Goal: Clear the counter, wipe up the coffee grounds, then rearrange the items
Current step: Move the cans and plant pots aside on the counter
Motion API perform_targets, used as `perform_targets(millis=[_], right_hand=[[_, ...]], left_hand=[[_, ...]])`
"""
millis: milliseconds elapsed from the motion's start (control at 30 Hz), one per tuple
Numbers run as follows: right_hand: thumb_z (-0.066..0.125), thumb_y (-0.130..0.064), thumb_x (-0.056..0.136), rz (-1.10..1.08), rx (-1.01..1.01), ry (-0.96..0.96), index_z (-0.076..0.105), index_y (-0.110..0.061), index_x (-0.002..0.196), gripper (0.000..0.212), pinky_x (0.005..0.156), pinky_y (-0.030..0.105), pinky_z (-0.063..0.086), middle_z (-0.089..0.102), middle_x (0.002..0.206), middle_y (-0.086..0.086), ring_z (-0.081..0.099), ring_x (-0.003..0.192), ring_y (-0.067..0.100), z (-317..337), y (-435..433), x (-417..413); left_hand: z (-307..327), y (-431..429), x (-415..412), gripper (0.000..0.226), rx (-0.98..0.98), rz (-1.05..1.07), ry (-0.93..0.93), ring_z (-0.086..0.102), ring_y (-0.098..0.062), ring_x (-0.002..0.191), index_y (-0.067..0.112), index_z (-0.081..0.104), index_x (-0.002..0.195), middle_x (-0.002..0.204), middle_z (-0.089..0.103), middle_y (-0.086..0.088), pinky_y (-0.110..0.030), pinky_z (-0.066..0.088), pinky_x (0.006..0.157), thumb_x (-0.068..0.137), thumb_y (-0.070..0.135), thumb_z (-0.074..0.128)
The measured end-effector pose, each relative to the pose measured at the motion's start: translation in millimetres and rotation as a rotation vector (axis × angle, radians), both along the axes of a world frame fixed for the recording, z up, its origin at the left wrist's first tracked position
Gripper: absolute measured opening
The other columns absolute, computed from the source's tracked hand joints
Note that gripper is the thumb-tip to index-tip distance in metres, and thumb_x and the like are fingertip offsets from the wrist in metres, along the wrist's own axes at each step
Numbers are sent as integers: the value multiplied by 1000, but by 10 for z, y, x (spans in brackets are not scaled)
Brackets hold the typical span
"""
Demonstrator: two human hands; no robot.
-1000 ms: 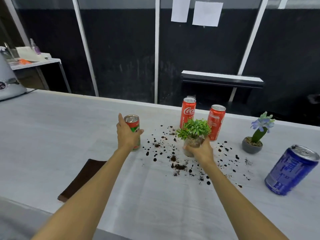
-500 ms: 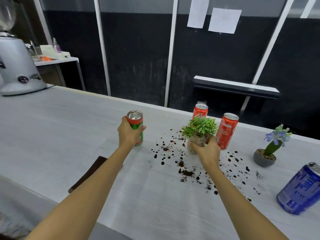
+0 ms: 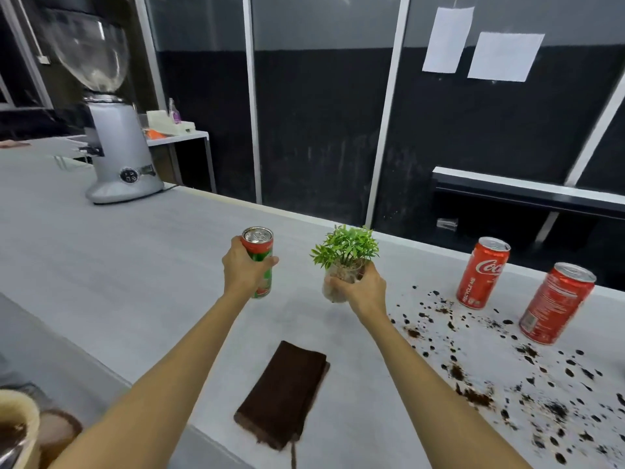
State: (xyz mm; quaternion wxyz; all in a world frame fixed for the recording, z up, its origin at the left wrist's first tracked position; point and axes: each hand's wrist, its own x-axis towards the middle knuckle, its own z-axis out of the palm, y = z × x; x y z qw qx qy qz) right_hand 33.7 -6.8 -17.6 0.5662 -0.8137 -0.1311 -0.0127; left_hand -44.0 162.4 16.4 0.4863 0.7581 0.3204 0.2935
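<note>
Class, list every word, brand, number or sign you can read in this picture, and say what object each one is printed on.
"Coc…" in white script, partly turned away: nearer-to-wall red can.
"RECYCLE ME", running up the side: same can.
Small white print on the second red can: too blurred to read.
Red and green can in the left hand: lettering unreadable.
Grinder dial: unreadable.
Wall papers: look blank.

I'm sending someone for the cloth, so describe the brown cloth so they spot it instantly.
On the long grey counter, look at the near edge, between the person's two forearms. The brown cloth lies there folded flat, the only dark fabric, left of the coffee grounds.
</note>
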Motion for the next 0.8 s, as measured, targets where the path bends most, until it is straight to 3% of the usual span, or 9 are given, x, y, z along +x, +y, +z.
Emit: perform_targets(millis=[300,600,733,800], right_hand=[[80,-24,68,58,-22,20,49,-7,118,61,91,34,47,60,116,12,56,109,28,-368,1263,-33],[78,-24,71,116,-113,24,41,-7,125,67,87,35,46,54,124,13,52,115,29,-562,1554,66],[73,-16,76,215,-221,117,22,-10,142,84,96,36,41,40,142,13,42,128,29,-528,1446,121],[69,-11,79,198,-279,92,20,-12,144,81,98,35,40,37,144,14,40,130,28,-471,1311,150]], left_hand=[[-170,1045,-65,67,3,23,26,49,-32,119,4,41,123,129,51,-16,-43,43,97,69,16,77],[-405,1315,-64,73,-22,17,40,47,-31,121,6,39,127,133,48,-16,-39,42,96,67,16,78],[-231,1252,-17,80,149,24,-38,35,-29,131,13,31,136,144,33,-10,-42,35,107,71,22,76],[-110,1135,39,74,282,-25,-86,35,-28,130,14,34,134,142,35,-8,-46,32,110,73,26,74]])
